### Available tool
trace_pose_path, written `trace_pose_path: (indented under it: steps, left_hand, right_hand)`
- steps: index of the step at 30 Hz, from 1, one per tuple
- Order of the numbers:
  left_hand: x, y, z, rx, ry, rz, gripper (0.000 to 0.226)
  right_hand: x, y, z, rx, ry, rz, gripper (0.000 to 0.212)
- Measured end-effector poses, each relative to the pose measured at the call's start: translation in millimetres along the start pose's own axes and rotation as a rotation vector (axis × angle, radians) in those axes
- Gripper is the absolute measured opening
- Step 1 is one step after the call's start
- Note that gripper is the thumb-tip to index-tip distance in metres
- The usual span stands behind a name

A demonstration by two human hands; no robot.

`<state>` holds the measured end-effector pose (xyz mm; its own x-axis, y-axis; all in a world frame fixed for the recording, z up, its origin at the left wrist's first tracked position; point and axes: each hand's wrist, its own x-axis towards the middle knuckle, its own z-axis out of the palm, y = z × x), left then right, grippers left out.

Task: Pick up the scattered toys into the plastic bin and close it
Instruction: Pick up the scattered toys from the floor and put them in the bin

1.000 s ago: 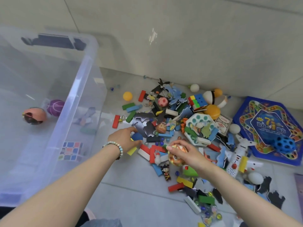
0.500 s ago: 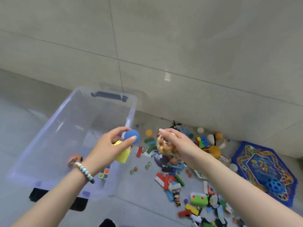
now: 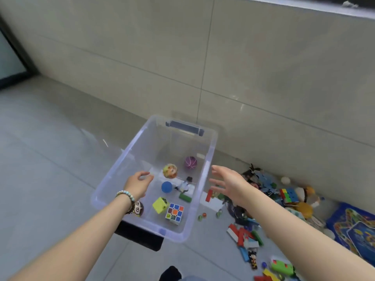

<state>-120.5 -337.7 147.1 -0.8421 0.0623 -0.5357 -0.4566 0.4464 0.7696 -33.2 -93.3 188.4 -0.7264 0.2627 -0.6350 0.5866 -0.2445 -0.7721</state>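
The clear plastic bin (image 3: pixel 208 171) stands open on the floor, no lid on it. Inside lie a blue ball (image 3: pixel 166 187), a patterned ball (image 3: pixel 170 170), a purple ball (image 3: pixel 190 162), a yellow block (image 3: pixel 160 205), a puzzle cube (image 3: pixel 175 213) and a round face toy (image 3: pixel 138 208). My left hand (image 3: pixel 137 184) hovers over the bin's left side, fingers loosely curled, holding nothing. My right hand (image 3: pixel 230 184) is spread open just right of the bin's rim, empty. The scattered toys (image 3: pixel 249 238) lie on the floor to the right.
A blue hexagonal game board (image 3: pixel 353 228) lies at the far right. A tiled wall (image 3: pixel 223 67) runs behind the bin and toys. A black flat piece (image 3: pixel 140 236) sticks out under the bin's near end. Marbles (image 3: pixel 202 216) sit beside the bin.
My hands carried the blue ball, yellow block and patterned ball from the pile to the bin and let them go; these now lie inside. Both hands are empty.
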Motion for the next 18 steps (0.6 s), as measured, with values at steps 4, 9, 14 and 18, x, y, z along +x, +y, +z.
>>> trace_pose_path:
  steps: [4,9,14,18]
  left_hand:
    - [-19.3,40.8,23.8,0.015,-0.088,0.208,0.024]
    - [-56.0,94.2,84.5,0.124,-0.303,0.472,0.011]
    - [-83.1,94.1,175.6,0.325,-0.493,0.569,0.021]
    - [-74.2,55.3,240.6,0.659,-0.597,0.500,0.040]
  right_hand:
    - [-6.0,15.1,-51.9,-0.046,0.051,0.003,0.041]
    - [-15.6,39.1,-124.7,-0.007,0.120,0.053,0.041]
    - [-31.2,74.8,-186.8,-0.077,0.179,0.108,0.045]
    - [-37.0,114.6,-219.7,-0.170,0.144,0.174,0.048]
